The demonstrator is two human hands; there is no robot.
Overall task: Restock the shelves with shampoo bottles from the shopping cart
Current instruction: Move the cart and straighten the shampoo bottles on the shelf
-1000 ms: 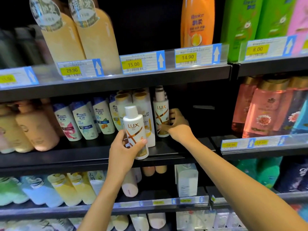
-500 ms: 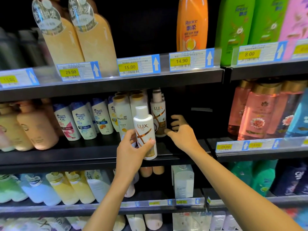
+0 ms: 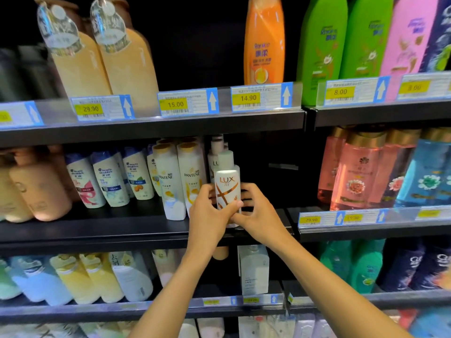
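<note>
Head view, the only one supplied: the LUX bottle (image 3: 227,191) stands upright with its long axis vertical and its label facing the camera. It sits at the near edge of the middle shelf (image 3: 97,230), just right of the Pantene bottles (image 3: 168,181). It is held between both hands. The left hand (image 3: 207,215) grips it from the left, with the thumb laid across the lower front of the label and the fingers wrapped round the far left side. The right hand (image 3: 258,215) closes on it from the right, its fingers curled against the right flank and its thumb low by the base. Both hands are equally near, since each is already on the bottle. The base is hidden behind the thumbs, so I cannot tell whether it rests on the shelf board or hangs just above it. Directly behind it, farther into the shelf, stands the row of LUX bottles (image 3: 218,152). The pale cap showing above the held bottle's shoulder may belong to either; the blur does not settle it. Judgement: the placing step is nearly complete. The slot lies straight back from the fingers, in line with that row, so the move calls for a short push away from the body with the bottle kept vertical. The chief risk is knocking the right-hand Pantene bottle, which stands just beside the left fingers.
</note>
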